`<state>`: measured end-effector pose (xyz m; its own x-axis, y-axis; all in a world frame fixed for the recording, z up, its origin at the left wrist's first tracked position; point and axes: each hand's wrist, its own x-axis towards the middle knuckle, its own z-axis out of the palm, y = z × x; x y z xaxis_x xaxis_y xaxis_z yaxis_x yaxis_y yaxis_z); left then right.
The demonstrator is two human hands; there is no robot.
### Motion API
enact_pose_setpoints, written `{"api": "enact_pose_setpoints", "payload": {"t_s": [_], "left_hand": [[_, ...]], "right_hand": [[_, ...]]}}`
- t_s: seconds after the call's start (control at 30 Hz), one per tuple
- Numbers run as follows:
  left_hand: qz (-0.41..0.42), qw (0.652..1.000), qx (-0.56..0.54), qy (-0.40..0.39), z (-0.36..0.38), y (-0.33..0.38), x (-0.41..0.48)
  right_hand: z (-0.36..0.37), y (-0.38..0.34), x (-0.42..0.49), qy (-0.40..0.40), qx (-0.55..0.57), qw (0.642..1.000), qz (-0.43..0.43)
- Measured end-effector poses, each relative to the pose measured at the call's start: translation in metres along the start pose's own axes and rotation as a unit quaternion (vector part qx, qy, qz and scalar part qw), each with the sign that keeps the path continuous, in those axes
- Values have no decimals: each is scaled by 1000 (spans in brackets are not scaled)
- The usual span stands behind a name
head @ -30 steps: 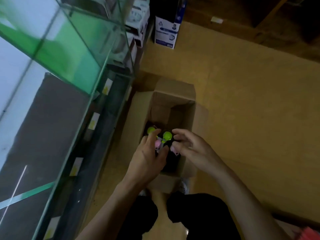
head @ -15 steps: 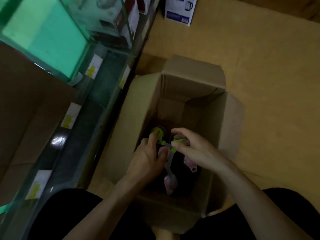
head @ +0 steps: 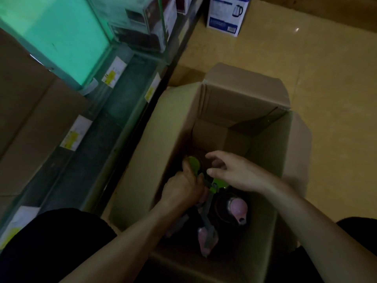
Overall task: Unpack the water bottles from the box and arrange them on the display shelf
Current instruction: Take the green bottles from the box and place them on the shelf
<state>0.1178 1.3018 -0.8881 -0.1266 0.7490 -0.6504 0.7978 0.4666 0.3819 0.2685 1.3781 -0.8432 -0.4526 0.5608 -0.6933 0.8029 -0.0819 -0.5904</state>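
1. The right hand (head: 236, 173) has changed most. 0.5 s ago it pinched the green loop between the bottle tops; now it has let go and hovers above them with its fingers spread and loose, holding nothing.
2. The left hand (head: 183, 187) has stayed put. Its fingers are curled tight around the top of the green-capped bottle (head: 194, 164) at the far left of the cardboard box (head: 234, 103).
3. The view has dropped closer, so more of the box's inside shows than 1.0 s ago: a second green cap (head: 221, 183) just right of the left hand, and 2 pink-capped bottles (head: 237, 207) nearer the person, with a grey carry strap (head: 208, 203) running between them.
4. Every bottle in view is down inside the box. None stands on the glass display shelf (head: 122, 111) to the left, where only price labels (head: 113, 73) line the edges.
5. For the task, this reads as the grasp being settled with 1 hand. The left hand looks ready to lift its bottle out, and the right hand is free to take another or to steady the box.
6. The straps look tangled among the caps, so a lift could drag a neighbouring bottle.
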Motion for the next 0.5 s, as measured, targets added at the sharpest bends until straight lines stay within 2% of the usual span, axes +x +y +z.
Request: {"api": "enact_pose_setpoints", "payload": {"t_s": [0.37, 0.5], "left_hand": [[-27, 995, 87, 35, 15, 1, 20], [-27, 999, -3, 43, 16, 2, 20]], "right_hand": [[2, 16, 9, -10, -38, 999, 10], [-1, 21, 8, -3, -36, 999, 18]]}}
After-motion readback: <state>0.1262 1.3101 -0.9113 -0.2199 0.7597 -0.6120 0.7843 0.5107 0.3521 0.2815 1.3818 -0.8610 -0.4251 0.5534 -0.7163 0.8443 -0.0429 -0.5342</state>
